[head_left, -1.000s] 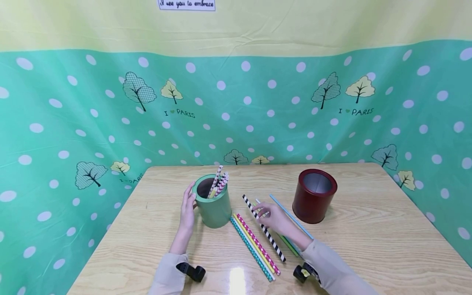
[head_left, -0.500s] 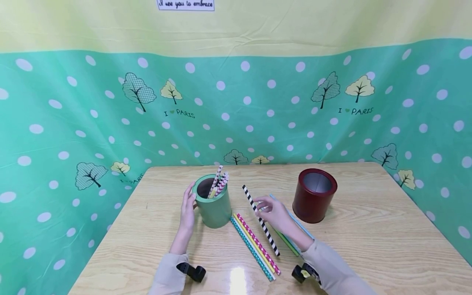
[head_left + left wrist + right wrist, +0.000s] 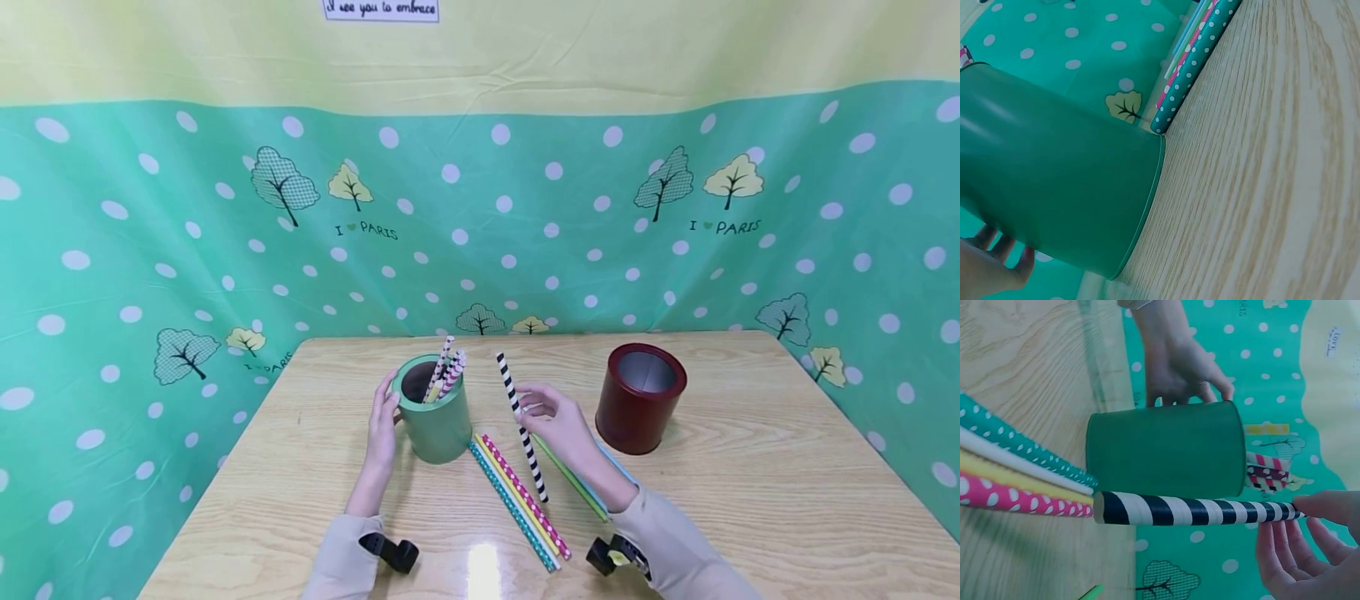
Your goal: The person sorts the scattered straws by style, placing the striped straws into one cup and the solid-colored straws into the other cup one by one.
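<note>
In the head view, the left hand [image 3: 382, 429] sits at the lower left of the middle of the frame. Its arm comes up from the bottom edge in a beige sleeve. The fingers curl around the left side of the green cup [image 3: 433, 412], and the thumb lies near the rim. The cup stands upright on the wooden table [image 3: 750, 500]. A few patterned paper straws [image 3: 448, 372] stick out of its top and lean to the right.

Just right of the cup, 3 straws lie flat side by side on the table: a teal dotted straw [image 3: 510, 504], a yellow straw [image 3: 517, 498] and a pink dotted straw [image 3: 528, 500]. They slant toward the bottom of the frame.

Next comes the black and white striped straw [image 3: 521, 425]. It is off the table and tilted, with its top end pointing up and a little left. The right hand [image 3: 558, 429] pinches it near the middle between the thumb and fingertips. The other fingers are loosely bent. In the right wrist view, the fingers [image 3: 1329, 506] hold 1 end of this straw right beside the green cup [image 3: 1166, 450].

Under the right hand lie a green straw [image 3: 570, 482] and a light blue straw [image 3: 618, 468]. Farther right stands a dark red cup [image 3: 639, 398], upright and well apart from the green one.
</note>
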{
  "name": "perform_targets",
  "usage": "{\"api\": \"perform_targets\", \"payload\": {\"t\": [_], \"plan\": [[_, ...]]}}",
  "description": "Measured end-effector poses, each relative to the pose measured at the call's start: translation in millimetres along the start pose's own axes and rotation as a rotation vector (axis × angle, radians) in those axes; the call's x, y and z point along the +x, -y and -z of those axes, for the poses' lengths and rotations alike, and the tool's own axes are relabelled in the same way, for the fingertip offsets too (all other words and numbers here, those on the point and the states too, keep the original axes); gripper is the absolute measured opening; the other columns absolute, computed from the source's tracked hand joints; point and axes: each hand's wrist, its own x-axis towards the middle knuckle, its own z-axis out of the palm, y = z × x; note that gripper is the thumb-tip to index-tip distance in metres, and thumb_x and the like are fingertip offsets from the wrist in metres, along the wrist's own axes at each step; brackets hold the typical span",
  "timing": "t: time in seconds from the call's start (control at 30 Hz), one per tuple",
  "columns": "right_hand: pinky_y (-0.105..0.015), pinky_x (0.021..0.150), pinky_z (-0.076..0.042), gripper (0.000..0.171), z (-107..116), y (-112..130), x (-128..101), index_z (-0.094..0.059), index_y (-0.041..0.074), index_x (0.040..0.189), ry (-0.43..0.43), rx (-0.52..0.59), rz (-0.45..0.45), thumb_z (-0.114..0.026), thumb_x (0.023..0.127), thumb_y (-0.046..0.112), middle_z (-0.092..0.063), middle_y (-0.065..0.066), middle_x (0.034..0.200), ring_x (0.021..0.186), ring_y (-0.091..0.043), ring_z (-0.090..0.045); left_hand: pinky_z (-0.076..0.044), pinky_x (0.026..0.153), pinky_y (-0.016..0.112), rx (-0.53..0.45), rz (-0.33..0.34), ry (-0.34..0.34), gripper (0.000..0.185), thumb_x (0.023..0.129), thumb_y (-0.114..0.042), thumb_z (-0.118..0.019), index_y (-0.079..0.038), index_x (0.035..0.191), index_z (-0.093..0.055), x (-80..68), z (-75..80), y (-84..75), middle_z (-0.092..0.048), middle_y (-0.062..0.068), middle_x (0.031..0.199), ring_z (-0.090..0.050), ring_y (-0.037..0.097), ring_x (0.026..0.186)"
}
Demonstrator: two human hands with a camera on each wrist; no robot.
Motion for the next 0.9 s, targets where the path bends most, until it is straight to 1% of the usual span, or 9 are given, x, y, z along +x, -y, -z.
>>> {"api": "perform_targets", "payload": {"t": [0.17, 0.4, 0.63, 0.9], "plan": [[-0.027, 0.073, -0.047, 0.034, -1, 10, 0, -0.058, 0.007, 0.112, -0.027, 0.032, -0.009, -0.065, 0.078, 0.005, -0.059, -0.008, 0.095, 0.088, -0.02, -0.057, -0.026, 0.092, 0.045, -0.001, 0.001, -0.007, 0.044, 0.094, -0.014, -0.029, -0.004, 0.137, -0.027, -1.1, -0.7, -1.7, -0.032, 0.016, 0.138, -0.035, 0.032, 0.117], [-0.024, 0.073, -0.046, 0.033, -3, 25, 2, -0.057, 0.001, 0.108, -0.059, 0.11, 0.029, -0.064, 0.076, -0.001, -0.059, -0.01, 0.096, 0.087, -0.019, -0.057, -0.027, 0.091, 0.044, -0.011, 0.0, -0.009, 0.044, 0.094, -0.014, -0.029, -0.006, 0.137, -0.027, -0.6, -0.7, -1.1, -0.033, 0.016, 0.137, -0.035, 0.031, 0.116], [-0.026, 0.073, -0.048, 0.034, -5, 42, 4, -0.054, -0.001, 0.107, -0.065, 0.174, 0.05, -0.064, 0.074, -0.003, -0.059, -0.013, 0.095, 0.088, -0.021, -0.056, -0.029, 0.089, 0.041, -0.018, -0.024, -0.023, 0.043, 0.094, -0.021, -0.032, -0.012, 0.137, -0.032, 10.4, 4.7, 24.5, -0.036, 0.01, 0.136, -0.039, 0.021, 0.112], [-0.027, 0.074, -0.048, 0.031, -7, 56, 5, -0.052, 0.0, 0.104, -0.05, 0.23, 0.077, -0.062, 0.075, -0.003, -0.058, -0.012, 0.094, 0.087, -0.017, -0.055, -0.03, 0.087, 0.039, -0.015, -0.025, -0.03, 0.043, 0.094, -0.019, -0.032, -0.009, 0.136, -0.031, 10.6, 4.6, 25.2, -0.039, 0.013, 0.134, -0.04, 0.022, 0.111]]}}
